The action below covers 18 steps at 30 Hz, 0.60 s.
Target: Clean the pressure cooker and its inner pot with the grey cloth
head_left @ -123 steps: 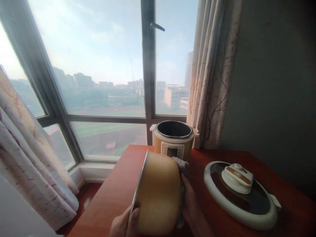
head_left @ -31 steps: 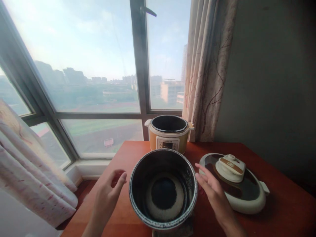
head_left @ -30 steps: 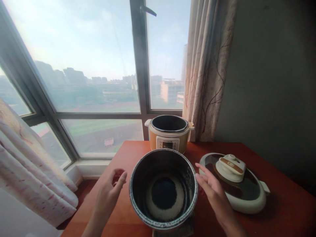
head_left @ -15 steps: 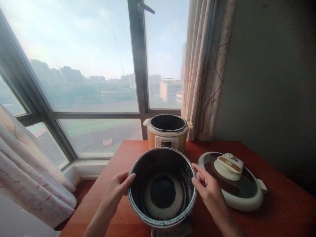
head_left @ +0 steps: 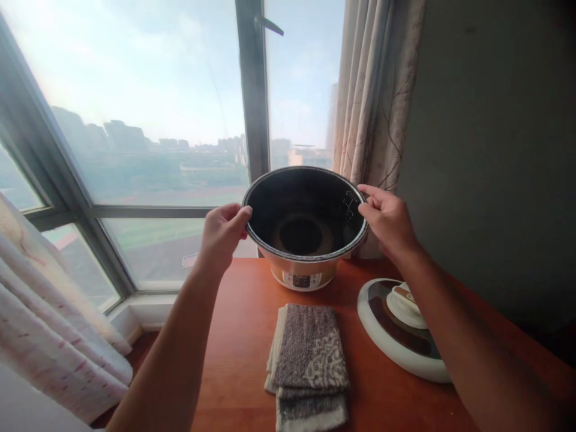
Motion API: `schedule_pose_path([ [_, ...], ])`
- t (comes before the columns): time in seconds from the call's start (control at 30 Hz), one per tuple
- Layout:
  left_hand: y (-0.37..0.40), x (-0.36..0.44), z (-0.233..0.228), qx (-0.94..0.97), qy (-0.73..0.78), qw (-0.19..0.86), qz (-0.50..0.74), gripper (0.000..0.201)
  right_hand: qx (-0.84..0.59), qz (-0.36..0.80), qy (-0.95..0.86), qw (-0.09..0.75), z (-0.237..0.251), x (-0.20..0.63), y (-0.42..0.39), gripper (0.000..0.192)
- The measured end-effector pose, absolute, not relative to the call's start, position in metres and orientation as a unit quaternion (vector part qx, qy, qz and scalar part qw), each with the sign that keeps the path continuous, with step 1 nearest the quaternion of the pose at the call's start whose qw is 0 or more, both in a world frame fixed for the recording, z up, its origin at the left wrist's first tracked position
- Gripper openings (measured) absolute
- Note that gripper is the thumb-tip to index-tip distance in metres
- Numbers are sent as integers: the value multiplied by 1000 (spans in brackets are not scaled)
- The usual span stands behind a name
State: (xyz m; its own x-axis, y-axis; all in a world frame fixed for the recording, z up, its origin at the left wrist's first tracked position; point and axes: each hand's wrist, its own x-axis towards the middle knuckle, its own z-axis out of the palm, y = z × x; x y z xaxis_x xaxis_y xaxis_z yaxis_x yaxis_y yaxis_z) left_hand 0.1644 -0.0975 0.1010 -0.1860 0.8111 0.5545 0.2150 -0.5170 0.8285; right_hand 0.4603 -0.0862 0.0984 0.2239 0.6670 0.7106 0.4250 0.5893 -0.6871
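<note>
We hold the inner pot point(head_left: 306, 219) in the air with both hands, the left hand point(head_left: 221, 231) pinching the rim on one side and the right hand point(head_left: 387, 219) pinching it on the other, fingers closed over the edge. The pot hangs upright, just above the cooker base point(head_left: 300, 277), which stands at the far edge of the desk point(head_left: 234, 336) by the window point(head_left: 148, 120). Only the lower part of the base shows under the pot, so we cannot tell how well the two line up.

Our grip is on a thin rim only, with nothing under the bottom. We judge that the pot could slip or tip if one hand loosens, and fall onto the base or the desk. If we bring it down off-centre or tilted, it may catch on the edge of the base and jam or scrape. Since the pot hides the opening from us, such a miss is easy to make.

A folded grey cloth point(head_left: 310, 360) lies on the desk nearer to us, apart from the base. The cooker lid point(head_left: 396, 327) rests on the desk under our right forearm, close enough that a dropped elbow could knock it. A curtain point(head_left: 373, 102) hangs just behind the right hand and could brush the pot.
</note>
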Motion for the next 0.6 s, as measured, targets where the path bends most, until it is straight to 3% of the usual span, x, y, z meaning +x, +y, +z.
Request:
schedule_pose_path([
  [0.27, 33, 180, 129, 612, 506, 265, 547, 23, -588, 52, -610, 529, 121, 475, 39, 46],
  [0.6, 85, 190, 107, 635, 556, 233, 483, 22, -639, 36, -599, 481, 90, 483, 83, 45],
])
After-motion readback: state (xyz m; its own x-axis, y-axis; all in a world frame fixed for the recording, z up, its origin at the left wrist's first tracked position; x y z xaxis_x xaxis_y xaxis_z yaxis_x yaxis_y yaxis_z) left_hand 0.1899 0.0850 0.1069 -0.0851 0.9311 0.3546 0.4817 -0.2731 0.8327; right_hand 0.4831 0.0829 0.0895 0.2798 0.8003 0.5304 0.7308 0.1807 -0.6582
